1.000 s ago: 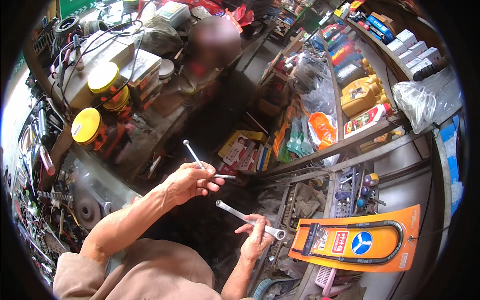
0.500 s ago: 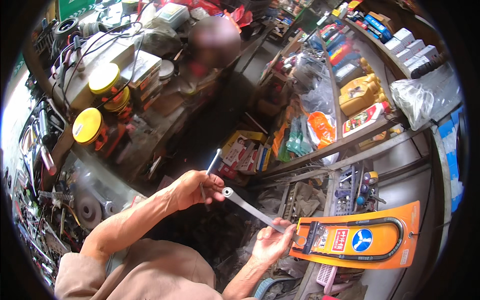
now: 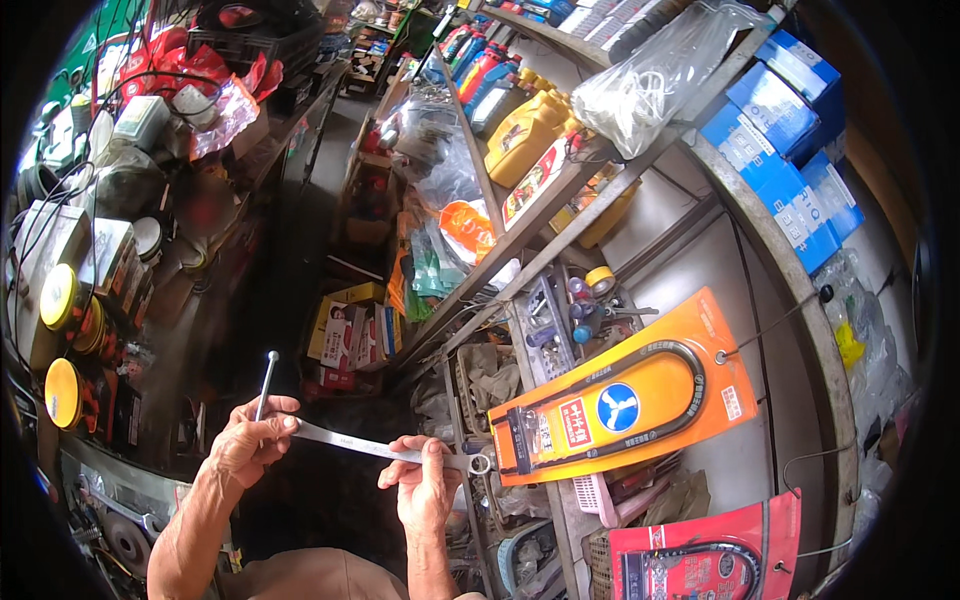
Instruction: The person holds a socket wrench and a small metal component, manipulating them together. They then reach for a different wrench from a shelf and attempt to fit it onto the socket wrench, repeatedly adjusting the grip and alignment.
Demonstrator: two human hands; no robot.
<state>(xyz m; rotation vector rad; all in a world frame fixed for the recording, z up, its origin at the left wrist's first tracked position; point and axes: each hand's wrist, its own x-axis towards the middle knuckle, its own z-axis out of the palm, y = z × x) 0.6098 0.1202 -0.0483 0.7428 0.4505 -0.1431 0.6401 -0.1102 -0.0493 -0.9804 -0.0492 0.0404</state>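
My left hand (image 3: 248,445) is closed, with a slim metal rod (image 3: 266,385) with a rounded tip upright between thumb and fingers. A flat silver wrench (image 3: 345,441) runs from my left fingertips across to my right hand (image 3: 424,490). The wrench's left end meets the left thumb and is partly hidden there. My right fingers are closed on its shaft near the other end, where a ring-shaped head (image 3: 481,464) sticks out past them. Just behind that head hangs an orange card (image 3: 560,400) with a black U-shaped lock.
A red lock package (image 3: 700,550) hangs lower right by a metal frame. Shelves hold yellow jugs (image 3: 525,135), a clear plastic bag (image 3: 650,100) and blue boxes (image 3: 780,100). Yellow-lidded jars (image 3: 62,393) stand at left. Cartons (image 3: 350,335) sit low beyond my hands.
The view has turned right, bringing in the red package. The wrench's left end now touches my left fingers, where a small gap was. My right hand grips further in from its end.
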